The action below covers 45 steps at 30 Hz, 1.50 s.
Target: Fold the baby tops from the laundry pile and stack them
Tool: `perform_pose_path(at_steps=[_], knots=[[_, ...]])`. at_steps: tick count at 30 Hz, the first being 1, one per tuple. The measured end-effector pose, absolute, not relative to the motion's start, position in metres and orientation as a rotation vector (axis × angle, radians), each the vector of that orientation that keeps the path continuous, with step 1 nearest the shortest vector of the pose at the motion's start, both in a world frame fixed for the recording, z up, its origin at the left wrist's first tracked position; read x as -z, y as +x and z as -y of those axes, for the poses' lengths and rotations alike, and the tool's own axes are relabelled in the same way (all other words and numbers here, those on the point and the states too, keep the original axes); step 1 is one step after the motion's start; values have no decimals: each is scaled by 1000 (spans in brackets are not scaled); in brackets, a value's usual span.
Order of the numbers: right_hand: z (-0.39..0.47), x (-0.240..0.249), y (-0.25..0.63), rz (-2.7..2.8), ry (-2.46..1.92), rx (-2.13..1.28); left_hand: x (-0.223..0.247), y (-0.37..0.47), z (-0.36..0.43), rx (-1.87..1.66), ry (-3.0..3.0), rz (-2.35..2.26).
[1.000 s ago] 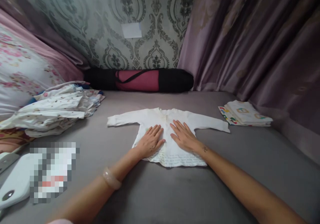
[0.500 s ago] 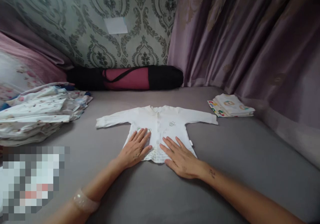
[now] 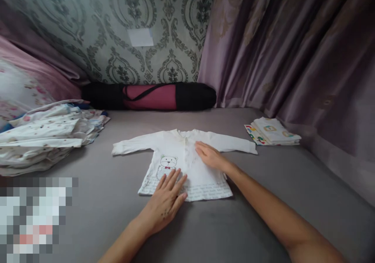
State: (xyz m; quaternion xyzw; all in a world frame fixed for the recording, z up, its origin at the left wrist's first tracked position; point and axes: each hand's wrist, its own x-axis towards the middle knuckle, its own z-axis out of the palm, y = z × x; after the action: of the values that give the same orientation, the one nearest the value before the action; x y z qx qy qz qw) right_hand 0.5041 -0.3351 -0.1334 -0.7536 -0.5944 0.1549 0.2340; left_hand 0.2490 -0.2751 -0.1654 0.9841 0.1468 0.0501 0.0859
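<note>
A small white baby shirt (image 3: pixel 202 181) lies spread flat on the grey sheet, both sleeves stretched out sideways. It has a bear print on its left half and a band of printed text along the hem. My left hand (image 3: pixel 167 200) rests over the lower hem near the bear, fingers extended and slightly spread. Over the upper right chest lies my right hand (image 3: pixel 212 157), its fingers stretched out and held close together, palm down. It hides part of the shirt front there. Neither hand grasps the cloth.
On the left is a tall pile of clothes (image 3: pixel 43 138). A small stack of folded clothes (image 3: pixel 274 130) sits at the right, near the purple curtain (image 3: pixel 243 52). Along the wall lies a long black and maroon bag (image 3: pixel 149 97). The grey sheet (image 3: pixel 278 188) surrounds the shirt.
My right hand has moved up from the lower right of the shirt to its chest. My left hand has slid down and right to the hem, uncovering the bear print.
</note>
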Motion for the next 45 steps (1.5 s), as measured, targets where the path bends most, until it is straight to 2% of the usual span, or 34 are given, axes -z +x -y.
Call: perform_pose_path(at_steps=[4,10,14,18,23,26,30,34,38,45], knots=[[272,158,533,1625,-2409,-238,173,248,283,-173,2996,-416],[253,171,531,1622,-2452,-28,176,246,283,-211,3015,-397],[245,153,553,1506,-2451,-152,169,246,284,-202,2969,-396],[233,141,583,1318,-2472,-260,140,257,274,-150,2838,-418],[223,147,595,1298,-2475,-362,117,322,234,-313,2745,-426],[219,150,597,1302,-2460,-399,130,379,210,-390,2799,-363],[217,152,604,1331,-2392,-413,162,428,195,-354,2865,-508],[215,157,610,1360,-2280,-427,185,437,195,-350,2866,-597],[212,166,611,1307,-2194,-420,189,434,196,-327,2877,-604],[223,183,589,1290,-2242,43,184,436,198,-221,2892,-636]])
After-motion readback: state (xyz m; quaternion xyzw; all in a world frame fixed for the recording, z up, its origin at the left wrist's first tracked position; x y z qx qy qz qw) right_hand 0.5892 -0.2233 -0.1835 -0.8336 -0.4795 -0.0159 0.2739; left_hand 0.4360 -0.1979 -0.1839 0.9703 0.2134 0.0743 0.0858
